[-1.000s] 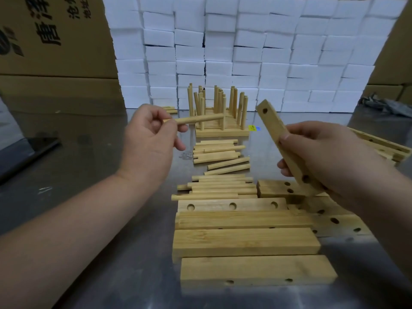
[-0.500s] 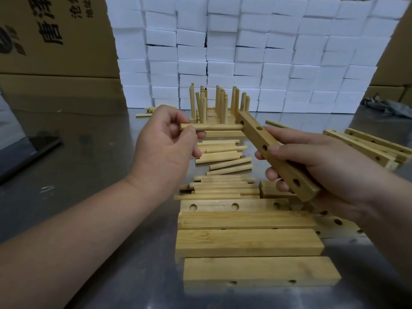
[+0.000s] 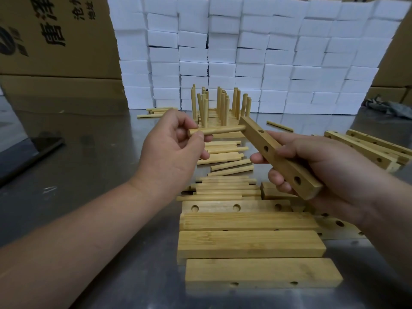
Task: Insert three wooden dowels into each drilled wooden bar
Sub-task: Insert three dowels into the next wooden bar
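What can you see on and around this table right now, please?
held bar: one, tan, in right grip
held dowel: one, tan, in left grip, tip at held bar's far end
loose dowels: many, tan, mid-table
flat bars: several, tan, near edge and right
doweled bars: several, tan, far centre
foam blocks: many, white, stacked behind
cardboard boxes: several, brown, background
table: one, grey metal, underneath
left grip: one, pinching held dowel
right grip: one, round held bar

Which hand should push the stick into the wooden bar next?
Probably the left hand. It pinches the dowel, whose tip meets the far end of the drilled bar. The right hand is busy gripping that bar.
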`<state>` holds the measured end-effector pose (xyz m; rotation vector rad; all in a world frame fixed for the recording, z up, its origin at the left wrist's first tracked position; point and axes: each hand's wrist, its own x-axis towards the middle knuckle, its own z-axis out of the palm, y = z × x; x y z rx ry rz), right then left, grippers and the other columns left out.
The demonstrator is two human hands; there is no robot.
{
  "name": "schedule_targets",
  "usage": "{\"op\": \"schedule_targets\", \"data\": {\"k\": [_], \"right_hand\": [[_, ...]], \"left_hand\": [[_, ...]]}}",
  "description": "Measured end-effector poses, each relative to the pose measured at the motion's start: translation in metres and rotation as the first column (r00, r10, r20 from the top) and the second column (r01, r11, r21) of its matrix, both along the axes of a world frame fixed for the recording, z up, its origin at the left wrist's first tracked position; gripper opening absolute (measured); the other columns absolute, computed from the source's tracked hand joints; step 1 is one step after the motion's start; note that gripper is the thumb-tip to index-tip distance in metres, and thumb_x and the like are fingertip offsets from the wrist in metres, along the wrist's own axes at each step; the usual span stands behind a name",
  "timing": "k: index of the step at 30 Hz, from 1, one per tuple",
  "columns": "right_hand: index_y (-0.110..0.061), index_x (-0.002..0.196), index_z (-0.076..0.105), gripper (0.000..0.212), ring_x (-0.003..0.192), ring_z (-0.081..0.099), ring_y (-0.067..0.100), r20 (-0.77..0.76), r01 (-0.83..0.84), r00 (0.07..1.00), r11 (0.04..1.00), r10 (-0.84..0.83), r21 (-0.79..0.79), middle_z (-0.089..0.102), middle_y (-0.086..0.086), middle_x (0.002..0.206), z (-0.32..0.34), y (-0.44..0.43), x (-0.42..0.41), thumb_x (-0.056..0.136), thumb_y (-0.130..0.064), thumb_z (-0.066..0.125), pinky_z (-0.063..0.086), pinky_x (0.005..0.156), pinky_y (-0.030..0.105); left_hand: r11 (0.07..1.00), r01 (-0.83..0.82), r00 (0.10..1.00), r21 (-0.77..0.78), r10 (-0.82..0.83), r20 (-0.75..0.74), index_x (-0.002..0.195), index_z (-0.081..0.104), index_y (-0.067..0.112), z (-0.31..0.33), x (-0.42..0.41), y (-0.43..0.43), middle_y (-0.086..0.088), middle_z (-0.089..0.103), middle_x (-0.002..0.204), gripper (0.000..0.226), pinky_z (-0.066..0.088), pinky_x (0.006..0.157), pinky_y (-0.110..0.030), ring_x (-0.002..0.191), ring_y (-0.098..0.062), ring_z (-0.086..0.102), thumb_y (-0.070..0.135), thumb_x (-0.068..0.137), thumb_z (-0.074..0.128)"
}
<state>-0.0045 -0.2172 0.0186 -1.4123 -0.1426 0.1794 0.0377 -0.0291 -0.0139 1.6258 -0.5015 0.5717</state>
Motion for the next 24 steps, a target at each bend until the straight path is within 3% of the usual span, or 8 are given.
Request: {"op": "schedule_targets", "data": {"k": [4, 7, 10, 12, 17, 20, 24], "right_hand": [[-0.012, 0.13, 0.05, 0.047, 0.045, 0.048, 0.012, -0.015, -0.001, 1.0, 1.0, 0.001, 0.006, 0.067, 0.01, 0.08, -0.0012, -0.0022, 0.0017, 0.086, -0.001, 0.036, 0.041, 0.038, 0.019], [-0.008, 0.122, 0.055, 0.041, 0.045, 0.048, 0.011, 0.003, -0.011, 1.0, 1.0, 0.012, -0.016, 0.068, 0.011, 0.084, -0.0019, -0.0026, 0.0014, 0.085, 0.0, 0.038, 0.041, 0.038, 0.019], [-0.004, 0.112, 0.059, 0.034, 0.046, 0.049, 0.011, 0.026, -0.02, 0.999, 0.999, 0.021, -0.04, 0.07, 0.014, 0.088, -0.0018, -0.0016, 0.0005, 0.08, -0.001, 0.048, 0.041, 0.039, 0.019], [-0.007, 0.11, 0.061, 0.031, 0.047, 0.048, 0.011, 0.026, -0.017, 1.0, 0.999, 0.018, -0.038, 0.07, 0.013, 0.087, -0.0023, -0.0007, 0.0008, 0.082, -0.002, 0.048, 0.04, 0.04, 0.018], [-0.021, 0.119, 0.059, 0.033, 0.045, 0.046, 0.011, 0.004, 0.008, 1.0, 1.0, -0.008, -0.008, 0.064, 0.008, 0.068, -0.0053, 0.0008, 0.0018, 0.092, -0.01, 0.043, 0.039, 0.04, 0.019], [-0.025, 0.126, 0.055, 0.037, 0.043, 0.039, 0.011, 0.02, 0.004, 1.0, 0.999, -0.003, -0.036, 0.054, 0.004, 0.063, -0.0071, 0.0016, 0.001, 0.093, -0.014, 0.043, 0.032, 0.038, 0.02], [-0.026, 0.126, 0.055, 0.037, 0.042, 0.036, 0.01, 0.046, 0.009, 0.999, 0.998, -0.006, -0.063, 0.048, 0.004, 0.062, -0.0069, 0.0033, 0.0002, 0.093, -0.013, 0.042, 0.027, 0.039, 0.021]], "left_hand": [[0.997, -0.052, 0.998, 0.055, 0.053, -0.03, 0.08, 0.05, 0.026, -0.002, 0.0005, 0.0016, 0.008, 0.065, 0.063, 0.026, 0.047, 0.061, -0.008, 0.069, -0.001, 0.065, 0.001, 0.089, 0.049], [0.959, -0.153, 0.988, 0.238, 0.151, 0.026, 0.087, 0.057, 0.037, -0.0031, 0.0018, 0.0058, 0.016, 0.061, 0.073, 0.025, 0.045, 0.061, -0.006, 0.068, 0.005, 0.059, 0.013, 0.09, 0.049], [0.879, -0.237, 0.971, 0.413, 0.202, 0.126, 0.112, 0.063, 0.025, -0.0025, 0.0018, 0.0075, 0.025, 0.05, 0.077, 0.026, 0.036, 0.062, 0.0, 0.071, 0.011, 0.05, 0.02, 0.091, 0.048], [0.829, -0.304, 0.952, 0.469, 0.241, 0.189, 0.115, 0.063, 0.02, 0.0001, 0.0016, 0.0078, 0.026, 0.047, 0.08, 0.028, 0.033, 0.064, -0.001, 0.075, 0.009, 0.048, 0.022, 0.092, 0.049], [0.768, -0.378, 0.923, 0.517, 0.274, 0.269, 0.112, 0.065, 0.015, 0.0037, 0.0014, 0.0089, 0.018, 0.047, 0.072, 0.026, 0.032, 0.061, -0.004, 0.069, 0.0, 0.046, 0.021, 0.093, 0.048], [0.75, -0.389, 0.919, 0.535, 0.279, 0.277, 0.105, 0.066, 0.014, 0.0037, 0.001, 0.0087, 0.015, 0.046, 0.066, 0.024, 0.031, 0.056, -0.013, 0.065, -0.003, 0.044, 0.021, 0.094, 0.046], [0.777, -0.367, 0.93, 0.511, 0.292, 0.224, 0.094, 0.066, 0.016, 0.0011, 0.0007, 0.0068, 0.009, 0.048, 0.06, 0.022, 0.032, 0.051, -0.021, 0.061, -0.008, 0.046, 0.024, 0.094, 0.045]]}}
